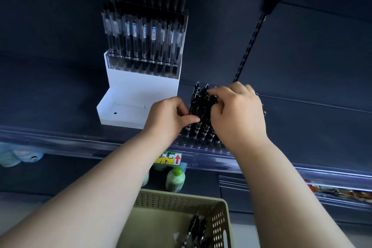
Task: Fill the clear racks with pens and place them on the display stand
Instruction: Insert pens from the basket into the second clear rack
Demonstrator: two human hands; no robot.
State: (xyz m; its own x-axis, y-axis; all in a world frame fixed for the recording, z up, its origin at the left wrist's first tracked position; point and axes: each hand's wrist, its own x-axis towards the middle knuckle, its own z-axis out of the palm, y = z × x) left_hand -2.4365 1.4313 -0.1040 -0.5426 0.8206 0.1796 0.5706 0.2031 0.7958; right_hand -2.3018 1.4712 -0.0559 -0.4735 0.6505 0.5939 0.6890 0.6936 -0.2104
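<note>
Centre frame, the left hand [169, 120] and right hand [240, 116] pinch black pens [202, 110] in a clear rack [198, 144], largely hidden behind them, right of the white display stand [141, 86]; a basket [161, 203] is cut off below.

Black pens [201, 112] upright in clear rack [199, 144]

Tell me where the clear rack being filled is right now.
Head view: the clear rack stands on the shelf just right of the white display stand, its pens gripped by the left hand and right hand.
</note>
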